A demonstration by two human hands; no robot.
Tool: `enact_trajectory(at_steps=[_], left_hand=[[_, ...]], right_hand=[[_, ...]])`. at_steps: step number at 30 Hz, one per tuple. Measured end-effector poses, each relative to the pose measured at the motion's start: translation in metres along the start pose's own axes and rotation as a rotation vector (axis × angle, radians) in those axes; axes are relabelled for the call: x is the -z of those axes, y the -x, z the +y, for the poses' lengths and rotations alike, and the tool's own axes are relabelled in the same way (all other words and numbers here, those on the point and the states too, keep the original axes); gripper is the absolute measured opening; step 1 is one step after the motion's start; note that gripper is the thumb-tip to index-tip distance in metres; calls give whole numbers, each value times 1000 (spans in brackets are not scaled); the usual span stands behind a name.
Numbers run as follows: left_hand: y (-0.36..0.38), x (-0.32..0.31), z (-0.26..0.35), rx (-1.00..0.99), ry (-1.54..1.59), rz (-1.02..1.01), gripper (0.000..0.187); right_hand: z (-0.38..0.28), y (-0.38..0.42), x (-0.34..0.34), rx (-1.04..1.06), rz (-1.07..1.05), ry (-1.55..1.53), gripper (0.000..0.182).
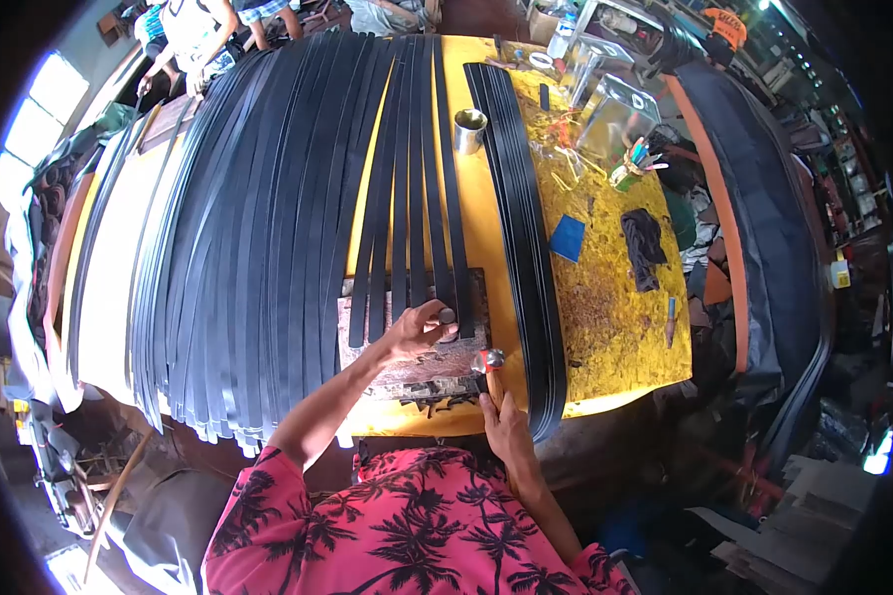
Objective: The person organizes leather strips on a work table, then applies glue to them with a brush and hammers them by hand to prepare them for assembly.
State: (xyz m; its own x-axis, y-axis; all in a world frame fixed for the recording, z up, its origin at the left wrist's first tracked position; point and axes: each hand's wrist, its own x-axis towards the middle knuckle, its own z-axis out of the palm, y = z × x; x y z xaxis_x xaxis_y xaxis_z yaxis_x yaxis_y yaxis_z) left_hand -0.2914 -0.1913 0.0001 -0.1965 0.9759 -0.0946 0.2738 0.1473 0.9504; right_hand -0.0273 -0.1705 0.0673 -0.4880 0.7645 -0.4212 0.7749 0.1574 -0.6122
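My left hand [417,333] is closed around a short round metal punch [447,316], held upright over the end of a black strap. Under it lies a worn cutting block [397,365], with several black strap ends [376,297] laid across its far part. My right hand [507,424] grips a hammer [494,385] by its wooden handle. The hammer's head is just right of and nearer to me than the punch, apart from it. Small dark offcuts [432,405] lie along the block's near edge. The punch's lower end is hidden by my fingers.
Many long black straps [268,218] cover the table's left side; a stacked bundle [522,238] lies to the right. On the yellow tabletop [605,337] are a metal cup [469,131], blue piece [567,238], dark cloth [644,248] and marker cup [629,171]. Other people [193,35] are behind.
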Motion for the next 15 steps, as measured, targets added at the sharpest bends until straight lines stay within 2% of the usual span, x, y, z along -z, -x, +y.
enact_trajectory(at_steps=[15], left_hand=[[4, -4, -13, -78, 14, 34, 22]], right_hand=[[8, -3, -3, 27, -30, 32, 53]])
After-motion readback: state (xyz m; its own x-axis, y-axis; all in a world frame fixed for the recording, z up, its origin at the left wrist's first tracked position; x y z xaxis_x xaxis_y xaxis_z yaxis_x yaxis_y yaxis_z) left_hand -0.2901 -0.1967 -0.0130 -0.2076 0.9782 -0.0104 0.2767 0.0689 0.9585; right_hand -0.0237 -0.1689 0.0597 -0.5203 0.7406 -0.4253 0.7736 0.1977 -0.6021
